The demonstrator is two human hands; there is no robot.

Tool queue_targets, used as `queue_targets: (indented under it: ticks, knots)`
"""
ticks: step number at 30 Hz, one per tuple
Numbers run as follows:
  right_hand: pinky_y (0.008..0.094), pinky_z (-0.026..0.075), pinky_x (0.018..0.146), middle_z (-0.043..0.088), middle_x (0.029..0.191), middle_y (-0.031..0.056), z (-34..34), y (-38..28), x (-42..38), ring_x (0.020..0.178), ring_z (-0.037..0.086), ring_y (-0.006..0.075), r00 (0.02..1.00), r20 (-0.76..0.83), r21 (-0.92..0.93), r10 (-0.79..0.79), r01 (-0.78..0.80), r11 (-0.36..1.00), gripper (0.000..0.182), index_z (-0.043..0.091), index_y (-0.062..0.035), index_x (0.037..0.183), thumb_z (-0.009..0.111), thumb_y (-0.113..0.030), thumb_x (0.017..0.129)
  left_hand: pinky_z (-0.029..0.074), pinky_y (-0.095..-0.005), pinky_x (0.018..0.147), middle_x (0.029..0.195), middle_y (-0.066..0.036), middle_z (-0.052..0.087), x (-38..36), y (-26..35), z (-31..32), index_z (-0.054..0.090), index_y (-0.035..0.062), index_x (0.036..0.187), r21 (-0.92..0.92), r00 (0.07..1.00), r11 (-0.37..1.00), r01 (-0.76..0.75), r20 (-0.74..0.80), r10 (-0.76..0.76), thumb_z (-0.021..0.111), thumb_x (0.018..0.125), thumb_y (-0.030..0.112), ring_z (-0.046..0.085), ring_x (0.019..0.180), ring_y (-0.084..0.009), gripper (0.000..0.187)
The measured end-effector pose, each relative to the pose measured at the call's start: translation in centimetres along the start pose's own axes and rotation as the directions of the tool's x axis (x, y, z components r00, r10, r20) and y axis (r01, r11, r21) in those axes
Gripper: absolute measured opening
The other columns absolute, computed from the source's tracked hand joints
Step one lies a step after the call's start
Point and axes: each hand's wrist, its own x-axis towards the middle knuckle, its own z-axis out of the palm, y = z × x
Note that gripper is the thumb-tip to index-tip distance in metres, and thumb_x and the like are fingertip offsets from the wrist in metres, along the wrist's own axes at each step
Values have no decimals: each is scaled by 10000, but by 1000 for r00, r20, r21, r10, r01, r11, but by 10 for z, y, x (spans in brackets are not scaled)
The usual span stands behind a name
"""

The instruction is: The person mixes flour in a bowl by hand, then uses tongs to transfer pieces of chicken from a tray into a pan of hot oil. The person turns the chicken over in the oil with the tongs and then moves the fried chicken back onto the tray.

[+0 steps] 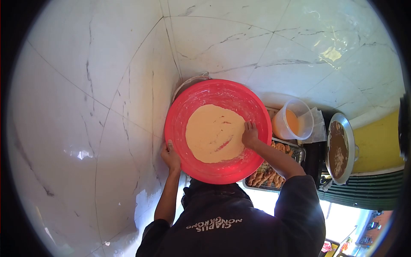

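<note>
A large round red basin [174,124] holds a wide layer of pale flour [209,132] with streaks where the red bottom shows. At the basin's left rim, my left hand [171,156] grips the edge, its thumb over the rim and the other fingers hidden beneath. Inside the basin, my right hand [250,134] touches the right edge of the flour with its fingers curled. Whether it holds any flour cannot be made out.
Right of the basin are a clear tub [306,119] of orange liquid and a rack tray [301,157] of fried pieces. Farther right stands a metal pan [350,145] with brown contents. Marbled tile walls [128,85] rise behind and at left.
</note>
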Motion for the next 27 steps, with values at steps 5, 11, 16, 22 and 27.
queue_targets:
  ticks: [5, 11, 16, 22, 27]
  knots:
    - [455, 268, 1084, 321, 1470, 169, -24, -10, -60, 1363, 300, 321, 835, 426, 114, -348, 332, 936, 493, 459, -8, 1335, 445, -194, 878, 424, -289, 670, 778, -56, 614, -5, 4, 4, 634, -56, 905, -70, 1000, 997, 21, -14, -22, 507, 964, 268, 509, 713, -125, 354]
    - [467, 442, 934, 598, 1201, 184, 67, -14, -29, 1167, 537, 341, 864, -498, -89, -71, 31, 996, 386, 633, -8, 1127, 577, -135, 766, 452, -273, 687, 844, -59, 642, -5, 10, 0, 639, -39, 974, -7, 1000, 1000, -6, -2, 6, 502, 970, 265, 548, 738, -116, 334]
    - [483, 289, 1050, 500, 1318, 204, 6, -19, -62, 1302, 365, 389, 936, 232, 110, -264, 245, 963, 397, 627, -20, 1147, 585, -210, 800, 452, -281, 696, 852, -62, 641, -3, 4, 1, 640, -39, 994, -39, 1000, 999, -7, -5, 7, 513, 965, 262, 550, 746, -123, 328]
    - [482, 289, 1054, 464, 1323, 264, 37, -29, -41, 1296, 353, 425, 933, 159, 78, -322, 314, 946, 406, 622, -11, 1150, 572, -205, 797, 449, -280, 708, 860, -62, 639, -4, 14, 1, 641, -32, 1011, -51, 1000, 999, 3, -9, -3, 518, 962, 263, 549, 758, -124, 323]
    - [452, 398, 981, 575, 1240, 187, 37, -30, -53, 1194, 520, 334, 953, -281, -47, -110, 101, 994, 382, 639, -29, 1136, 575, -153, 780, 450, -279, 701, 859, -62, 637, -1, 1, 1, 640, -31, 1013, 13, 1000, 1000, -13, -2, 14, 522, 961, 267, 549, 756, -123, 325]
